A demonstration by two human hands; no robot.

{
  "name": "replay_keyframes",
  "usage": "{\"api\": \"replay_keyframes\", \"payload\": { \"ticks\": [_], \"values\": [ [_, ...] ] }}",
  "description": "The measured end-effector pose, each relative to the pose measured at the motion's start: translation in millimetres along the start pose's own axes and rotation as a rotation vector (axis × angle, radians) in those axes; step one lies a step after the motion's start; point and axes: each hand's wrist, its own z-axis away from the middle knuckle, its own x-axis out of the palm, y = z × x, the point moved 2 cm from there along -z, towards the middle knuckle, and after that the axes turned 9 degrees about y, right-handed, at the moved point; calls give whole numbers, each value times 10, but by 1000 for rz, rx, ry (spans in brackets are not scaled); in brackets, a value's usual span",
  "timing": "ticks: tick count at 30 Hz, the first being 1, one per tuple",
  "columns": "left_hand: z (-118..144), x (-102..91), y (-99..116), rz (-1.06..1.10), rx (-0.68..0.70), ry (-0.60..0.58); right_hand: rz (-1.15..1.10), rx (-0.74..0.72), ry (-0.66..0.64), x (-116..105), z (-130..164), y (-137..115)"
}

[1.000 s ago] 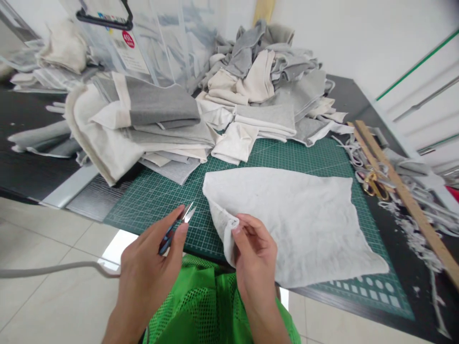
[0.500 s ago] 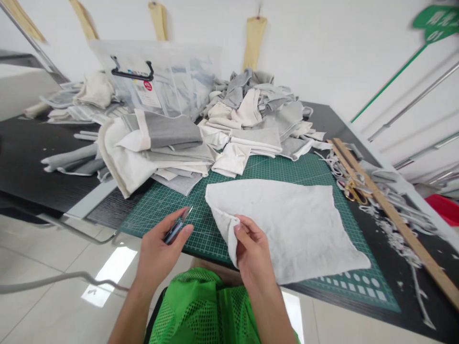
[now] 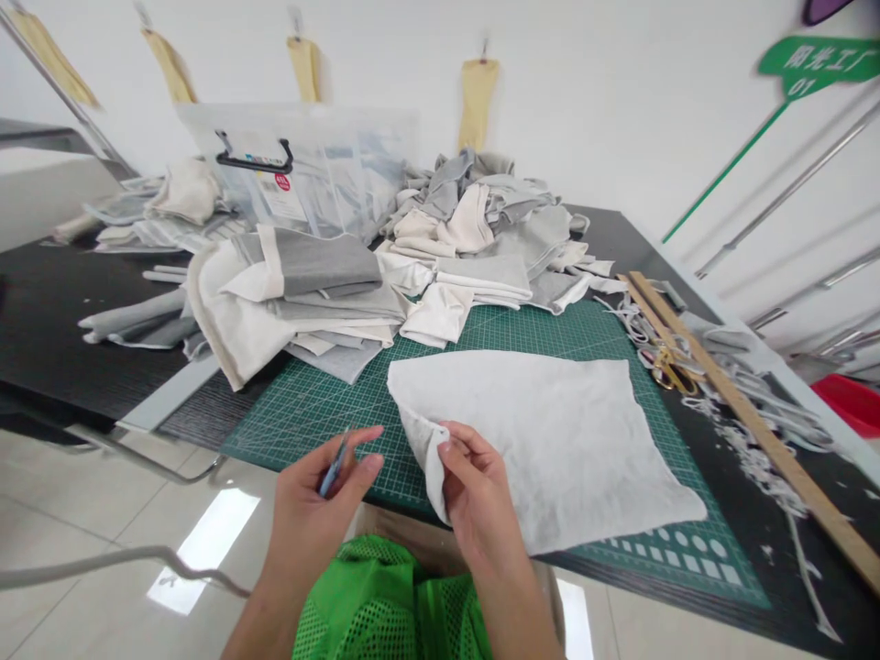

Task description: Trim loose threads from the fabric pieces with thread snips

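Note:
In my left hand is a pair of small blue thread snips, with the thin metal tip pointing up. The index finger and thumb of that hand reach out to the right past them, and part of the tool is hidden in the palm. My right hand pinches the left edge of a white cloth piece between thumb and fingers. That edge is lifted and folded over, while the rest of the cloth lies flat on the green cutting mat. A short gap separates the snips from the cloth.
Folded grey and white cloths are stacked at the mat's back left. Behind stand a clear plastic box and a cloth heap. Gold-handled scissors, a long wooden ruler and thread scraps lie at right.
My left hand has moved slightly right and down, its index finger now stretched out and the snips turned more upright. My right hand still pinches the cloth edge. The whole view has shifted slightly.

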Motion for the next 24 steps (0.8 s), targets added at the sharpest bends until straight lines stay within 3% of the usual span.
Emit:
{"api": "replay_keyframes", "payload": {
  "ticks": [6,14,20,24],
  "values": [
    [-2,235,288,-29,117,-135,-42,74,-20,-14,3,4],
    [-85,401,262,29,56,-159,-52,130,-62,-34,14,-54],
    [-111,430,320,-13,76,-212,-66,133,-62,-46,13,-46],
    [-102,427,302,44,14,-221,-67,128,-42,-61,13,-51]
  ]
}}
